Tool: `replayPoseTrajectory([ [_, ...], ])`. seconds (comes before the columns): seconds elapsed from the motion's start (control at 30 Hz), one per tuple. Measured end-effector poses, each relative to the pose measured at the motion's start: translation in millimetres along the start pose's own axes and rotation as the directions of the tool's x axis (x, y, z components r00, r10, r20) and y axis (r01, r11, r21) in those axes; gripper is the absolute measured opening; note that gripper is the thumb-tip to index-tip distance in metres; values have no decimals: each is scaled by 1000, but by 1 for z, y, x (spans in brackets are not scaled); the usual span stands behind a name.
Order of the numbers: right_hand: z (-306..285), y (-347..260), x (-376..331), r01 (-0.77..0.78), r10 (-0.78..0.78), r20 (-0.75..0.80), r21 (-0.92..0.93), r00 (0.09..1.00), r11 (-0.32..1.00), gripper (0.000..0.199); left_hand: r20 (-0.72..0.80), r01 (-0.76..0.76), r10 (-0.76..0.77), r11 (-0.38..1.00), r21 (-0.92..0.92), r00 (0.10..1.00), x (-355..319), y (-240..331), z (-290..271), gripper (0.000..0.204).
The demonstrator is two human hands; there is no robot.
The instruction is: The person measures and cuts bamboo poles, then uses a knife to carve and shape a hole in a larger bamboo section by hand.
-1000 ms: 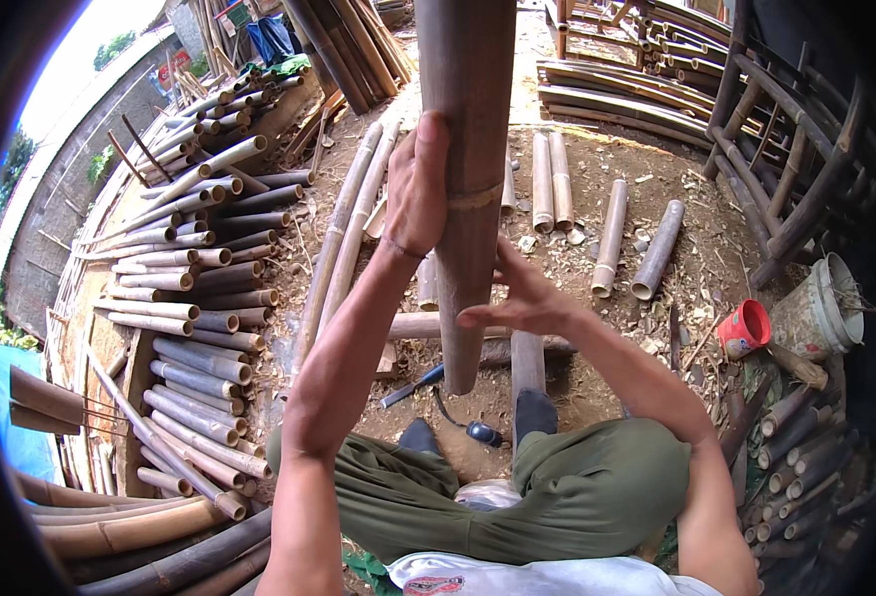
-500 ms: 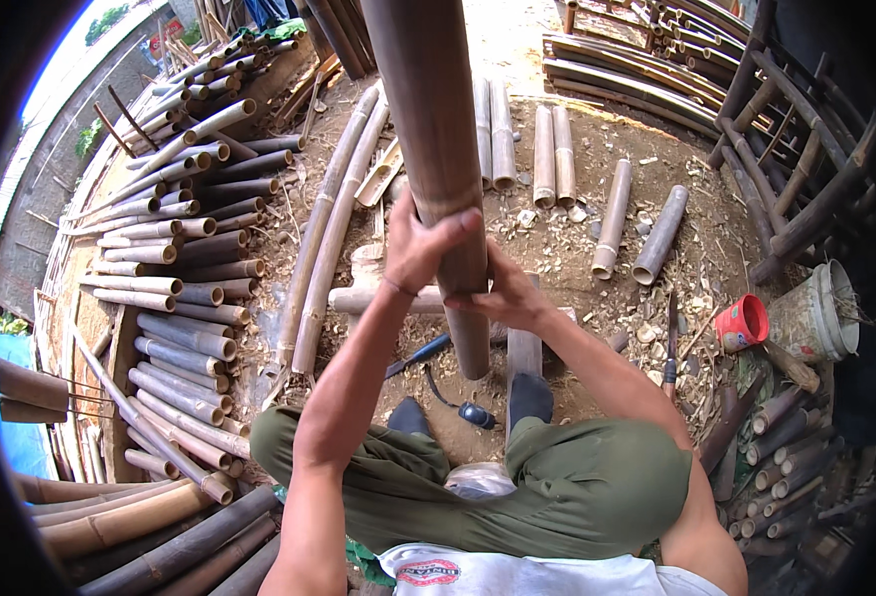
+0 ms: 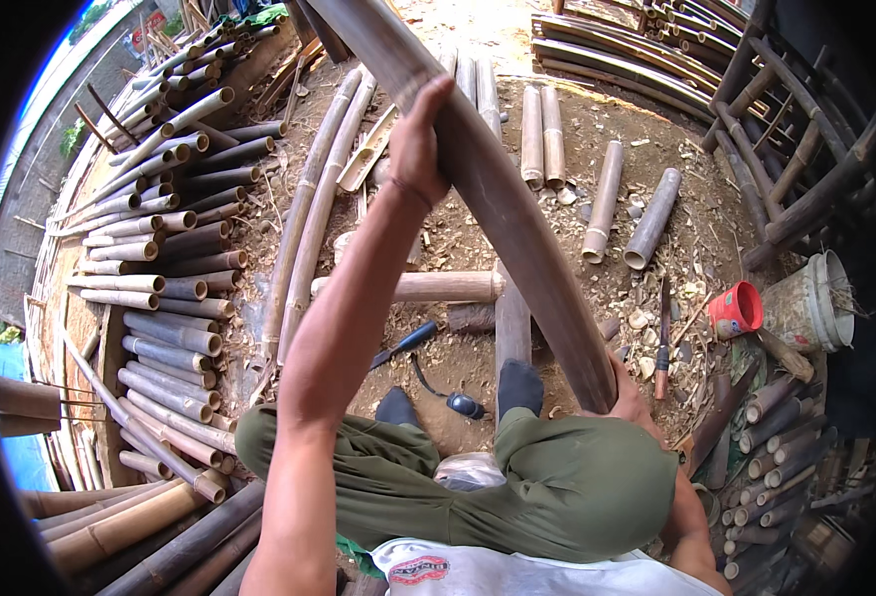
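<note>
A thick brown bamboo pole (image 3: pixel 517 223) slants across the middle, from the upper left down to my right knee. My left hand (image 3: pixel 420 144) is wrapped round its upper part, with the thumb along the near side. At the lower end, my right hand (image 3: pixel 633 395) grips the pole beside the knee; part of that hand is hidden behind the pole and the knee. Beneath the pole, a short bamboo crosspiece (image 3: pixel 438 287) lies on the ground against a wooden plank (image 3: pixel 512 338). One of my feet (image 3: pixel 519 387) rests at the plank's near end.
A dark-handled tool (image 3: pixel 413 338) and a black corded object (image 3: pixel 465 405) lie near my feet. To the right are a long knife (image 3: pixel 662 348), a red bucket (image 3: pixel 736 310) and a whitish bucket (image 3: pixel 805 303). Bamboo stacks (image 3: pixel 175 338) line the left; cut lengths (image 3: pixel 604 204) lie ahead among shavings.
The pole has tipped from nearly upright to a slant, its lower end swinging right toward my knee. My left hand has gone up; my right hand has slid down to the lower end.
</note>
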State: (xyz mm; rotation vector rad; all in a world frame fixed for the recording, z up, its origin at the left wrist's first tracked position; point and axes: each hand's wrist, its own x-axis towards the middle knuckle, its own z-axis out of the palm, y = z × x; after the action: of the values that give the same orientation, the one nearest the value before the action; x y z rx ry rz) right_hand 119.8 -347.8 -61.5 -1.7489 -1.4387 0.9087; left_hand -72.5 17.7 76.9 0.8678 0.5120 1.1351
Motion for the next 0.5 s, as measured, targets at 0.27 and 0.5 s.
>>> replayPoseTrajectory([
  [0.27,24,10,-34,-248,263,21,412,964,877,99,-109,445,-440,896,19,891,-72,-214,-32,90],
  [0.5,28,-14,40,-165,188,-4,460,982,872,89,-28,544,-543,839,31,839,-135,-239,-13,74],
])
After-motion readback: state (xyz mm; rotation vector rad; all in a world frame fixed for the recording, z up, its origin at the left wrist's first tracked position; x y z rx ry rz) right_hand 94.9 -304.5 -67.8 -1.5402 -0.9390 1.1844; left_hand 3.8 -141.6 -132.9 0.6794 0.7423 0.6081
